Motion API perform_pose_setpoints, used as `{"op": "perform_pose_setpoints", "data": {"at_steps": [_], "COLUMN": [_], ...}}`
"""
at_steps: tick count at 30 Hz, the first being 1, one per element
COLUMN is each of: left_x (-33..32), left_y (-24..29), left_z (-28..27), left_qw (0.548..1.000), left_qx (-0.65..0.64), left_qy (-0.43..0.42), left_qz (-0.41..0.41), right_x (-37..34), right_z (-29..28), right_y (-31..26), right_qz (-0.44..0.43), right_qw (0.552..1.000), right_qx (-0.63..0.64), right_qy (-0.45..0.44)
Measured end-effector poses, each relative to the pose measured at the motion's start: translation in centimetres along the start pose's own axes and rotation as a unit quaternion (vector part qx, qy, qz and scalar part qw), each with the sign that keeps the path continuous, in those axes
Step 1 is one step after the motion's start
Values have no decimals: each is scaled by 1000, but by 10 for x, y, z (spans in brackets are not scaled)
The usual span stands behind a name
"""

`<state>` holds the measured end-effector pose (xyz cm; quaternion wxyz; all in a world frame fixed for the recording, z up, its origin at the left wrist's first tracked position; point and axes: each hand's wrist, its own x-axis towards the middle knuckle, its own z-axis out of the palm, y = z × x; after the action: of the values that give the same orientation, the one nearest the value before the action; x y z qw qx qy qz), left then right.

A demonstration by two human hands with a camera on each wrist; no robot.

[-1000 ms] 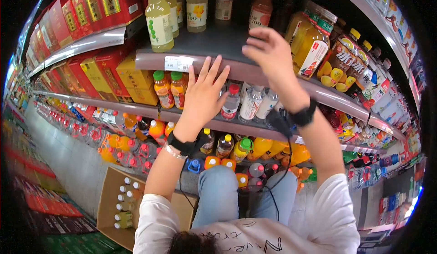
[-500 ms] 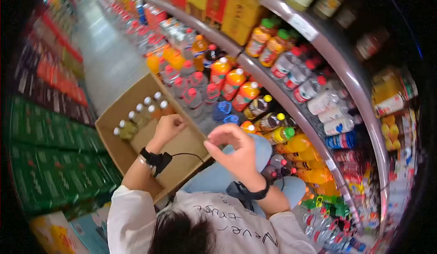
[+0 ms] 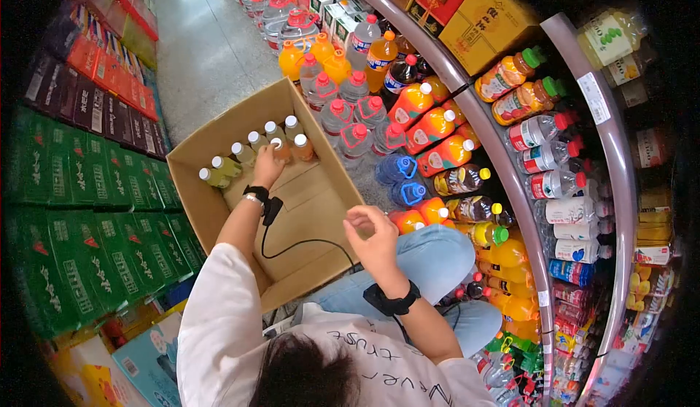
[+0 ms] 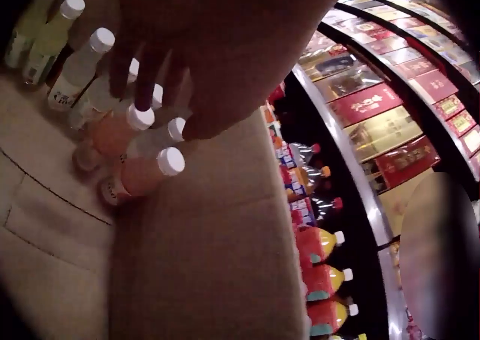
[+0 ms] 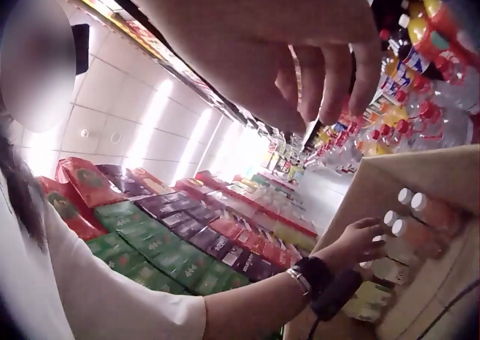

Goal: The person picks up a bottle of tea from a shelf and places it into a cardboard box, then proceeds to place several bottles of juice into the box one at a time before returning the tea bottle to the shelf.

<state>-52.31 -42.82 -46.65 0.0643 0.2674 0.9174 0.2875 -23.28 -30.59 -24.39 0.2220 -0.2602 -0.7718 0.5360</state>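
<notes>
My left hand [image 3: 268, 168] reaches down into a cardboard box [image 3: 321, 163] on the floor. Its fingers are over a row of small upright bottles with white caps, with the fingertips right at the cap of a peach-coloured juice bottle [image 4: 112, 133]. Another peach-coloured bottle [image 4: 142, 176] stands beside it, and yellow-green bottles [image 3: 216, 176] occupy the left end of the row. In the left wrist view, the fingers are spread, the thumb apart from them. My right hand [image 3: 373, 235] hangs above the box's near right edge, fingers loosely curved and holding nothing.
Large drink bottles [image 3: 355, 138] with red caps crowd the floor beyond the box. Curved shelves [image 3: 503, 144] of drinks rise on the right. Green cartons [image 3: 87, 210] are stacked along the left. A black cable [image 3: 306, 242] runs from the left wrist across the box.
Both hands have left the shelf edge, and the view has turned toward the box. My left hand has gone from above the box down to the bottles; the right stays loosely curved beside it.
</notes>
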Motion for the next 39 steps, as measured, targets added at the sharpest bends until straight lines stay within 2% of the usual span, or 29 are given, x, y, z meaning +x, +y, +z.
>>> {"op": "perform_pose_setpoints", "data": {"at_steps": [1, 3, 4, 5, 8, 9, 13, 16, 20, 21, 23, 25, 30, 32, 36, 39], "left_x": [8, 17, 20, 26, 31, 34, 40, 35, 11, 6, -6, -22, -49, -58, -70, -77], "left_y": [4, 12, 17, -2, -15, -8, -5, -2, 1, -19, -7, 14, 78, 117, 223, 283], "left_z": [1, -2, 0, 20, 35, 34, 42, 47, 48, 62, 52, 32, -35, -71, -143, -174], "left_qw": [999, 994, 990, 987, 966, 968, 966, 968, 987, 990, 996, 1000, 994, 985, 968, 944], "left_qx": [12, 66, 92, 137, 214, 203, 231, 201, 95, 97, 58, 12, -64, -92, -115, -167], "left_qy": [-26, -71, -94, -79, -136, -148, -117, -104, -57, -55, -36, -11, -45, -78, -144, -163], "left_qz": [-41, -43, -43, -20, 36, -4, -19, -104, -117, -82, -55, -26, 73, 127, 168, 233], "right_x": [4, 10, 11, 12, 11, 10, 7, 5, 2, 1, 2, -1, -1, -3, -8, -13], "right_z": [-1, -2, -2, -2, -6, -7, -9, -13, -17, -18, -20, -21, -23, -25, -36, -47], "right_y": [1, 4, 7, 12, 23, 26, 37, 40, 41, 40, 38, 37, 32, 33, 30, 30], "right_qz": [-3, -9, -17, -26, -29, -27, 14, 21, 26, 27, 28, 32, 31, 31, 9, -58], "right_qw": [1000, 999, 999, 997, 994, 994, 997, 996, 997, 997, 997, 997, 995, 995, 996, 993], "right_qx": [-9, -28, -45, -62, -100, -109, -82, -86, -78, -77, -75, -75, -83, -87, -83, -98], "right_qy": [7, 20, 25, 30, 20, 11, -8, -15, -12, -10, -11, -14, -36, -49, -40, 3]}}
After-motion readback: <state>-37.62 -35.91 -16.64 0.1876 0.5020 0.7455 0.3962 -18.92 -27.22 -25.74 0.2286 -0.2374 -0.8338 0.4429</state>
